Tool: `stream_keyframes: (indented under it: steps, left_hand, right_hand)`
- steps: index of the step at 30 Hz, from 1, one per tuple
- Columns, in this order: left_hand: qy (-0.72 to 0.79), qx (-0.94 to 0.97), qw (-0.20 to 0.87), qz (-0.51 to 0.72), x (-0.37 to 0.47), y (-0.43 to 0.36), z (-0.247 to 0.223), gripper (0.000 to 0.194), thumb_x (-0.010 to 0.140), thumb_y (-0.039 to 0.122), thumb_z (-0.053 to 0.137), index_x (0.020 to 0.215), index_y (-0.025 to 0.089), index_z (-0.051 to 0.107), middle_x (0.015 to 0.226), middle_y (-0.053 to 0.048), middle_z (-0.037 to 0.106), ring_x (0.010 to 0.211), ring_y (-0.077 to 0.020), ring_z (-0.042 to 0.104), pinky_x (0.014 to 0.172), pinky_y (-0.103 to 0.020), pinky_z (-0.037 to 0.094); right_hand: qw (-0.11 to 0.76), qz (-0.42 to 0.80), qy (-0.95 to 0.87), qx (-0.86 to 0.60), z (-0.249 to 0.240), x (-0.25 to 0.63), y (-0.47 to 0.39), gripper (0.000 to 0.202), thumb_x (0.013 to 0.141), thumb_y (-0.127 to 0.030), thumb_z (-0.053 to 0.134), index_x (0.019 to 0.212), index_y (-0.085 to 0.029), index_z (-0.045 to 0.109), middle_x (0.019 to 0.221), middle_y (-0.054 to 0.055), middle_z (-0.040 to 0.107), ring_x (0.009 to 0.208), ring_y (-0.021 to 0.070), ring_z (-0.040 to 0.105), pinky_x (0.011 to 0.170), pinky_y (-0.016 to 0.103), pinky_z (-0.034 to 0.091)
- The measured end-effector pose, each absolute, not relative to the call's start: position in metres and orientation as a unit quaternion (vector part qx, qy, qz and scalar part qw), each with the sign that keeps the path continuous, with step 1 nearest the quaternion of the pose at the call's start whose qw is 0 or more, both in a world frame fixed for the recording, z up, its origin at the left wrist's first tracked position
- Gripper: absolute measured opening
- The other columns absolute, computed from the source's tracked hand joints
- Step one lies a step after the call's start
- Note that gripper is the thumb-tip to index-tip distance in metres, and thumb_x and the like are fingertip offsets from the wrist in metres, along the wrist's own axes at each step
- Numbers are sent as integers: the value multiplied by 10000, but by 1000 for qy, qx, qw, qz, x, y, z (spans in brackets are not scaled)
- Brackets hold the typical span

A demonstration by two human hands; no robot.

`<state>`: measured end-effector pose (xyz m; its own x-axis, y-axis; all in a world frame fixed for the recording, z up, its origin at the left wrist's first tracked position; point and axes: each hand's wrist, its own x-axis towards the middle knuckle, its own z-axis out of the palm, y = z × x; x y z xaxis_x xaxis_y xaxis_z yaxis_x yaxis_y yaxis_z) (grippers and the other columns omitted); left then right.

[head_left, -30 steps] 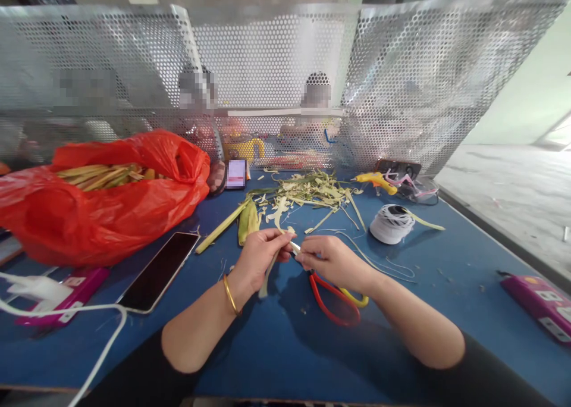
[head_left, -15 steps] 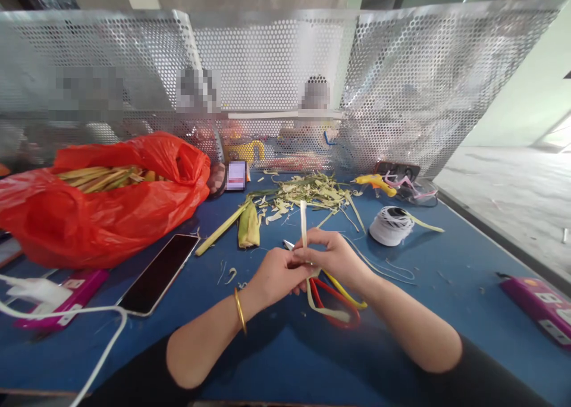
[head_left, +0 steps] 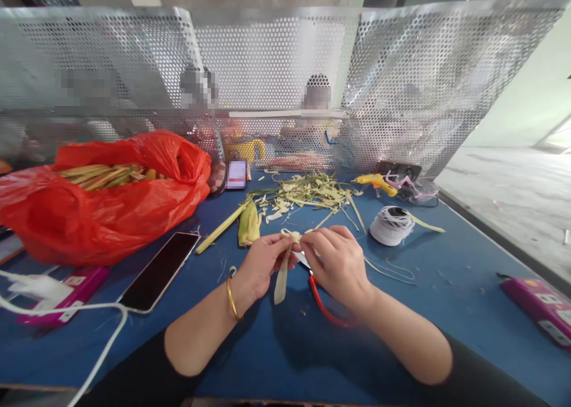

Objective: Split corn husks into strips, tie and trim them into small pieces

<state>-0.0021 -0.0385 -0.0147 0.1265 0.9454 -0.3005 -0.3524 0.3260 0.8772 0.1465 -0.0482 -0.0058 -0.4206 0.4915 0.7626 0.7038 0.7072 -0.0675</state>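
Note:
Thumb and fingers of my left hand (head_left: 262,263) pinch a pale, flat plant-fibre strip (head_left: 281,281), whose wide tail hangs down towards the table. At the top the strip is looped or folded into a small bunch. My right hand (head_left: 338,257) is closed at the other side of this bunch, its fingertips on the strip; its exact grip is partly hidden. Below the hands lie scissors (head_left: 322,304) with a red handle, the blades partly behind my right fingers. Cut scraps of husk (head_left: 312,191) are heaped farther back, with a green-yellow husk piece (head_left: 248,225) nearby.
A red plastic bag (head_left: 111,210) of stalks stands at the left, near a phone (head_left: 158,273) and a purple power strip (head_left: 66,300). A spool of white thread (head_left: 391,226), yellow glue gun (head_left: 377,182) and glasses (head_left: 414,188) lie right. A perforated metal screen (head_left: 272,62) closes the back.
The strip, earlier upright between my hands, now has its tail hanging down and a looped top. My hands have risen slightly; my right hand has turned, covering the yellow piece beside the scissors.

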Motion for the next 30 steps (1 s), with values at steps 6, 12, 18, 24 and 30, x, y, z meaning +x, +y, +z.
stream_keyframes:
  steps: [6,12,18,24,30]
  left_hand:
    - [389,306,720,486,-5,-39,-8,142,588,210,715,709,143,684,688,-16,647,615,-135,615,457,-197,439]
    - [403,292,711,497,-5,-37,-9,116,604,220,745,666,143,684,549,18,589,474,-78,512,436,-184,399]
    - [405,274,704,515,-3,-37,-11,187,542,197,795,684,115,703,641,-24,659,546,-87,553,496,-182,407]
    - [391,262,723,506,1,-40,-14,283,428,216,844,641,116,686,602,-7,636,554,-94,553,529,-191,411]
    - [414,293,691,514,1,-41,-13,255,451,245,838,562,117,647,525,32,564,479,-49,464,465,-170,324]
  right_hand:
    - [370,-211,-836,-345,-6,147,-47,156,891,-114,491,796,-162,605,698,18,672,662,145,573,793,337,345]
    - [345,-215,-855,-320,-9,146,-47,171,912,-128,463,830,-186,602,789,10,697,734,148,567,917,361,313]
    - [294,-220,-889,-272,-8,141,-51,211,935,-153,425,994,-177,626,948,60,667,920,196,550,945,367,340]
    - [282,-224,-907,-220,-17,137,-50,255,928,-132,413,797,-170,628,850,55,638,861,195,536,945,380,364]
    - [332,-98,-894,-285,-10,143,-44,204,926,-161,420,850,-178,608,851,52,628,778,169,519,765,342,417]
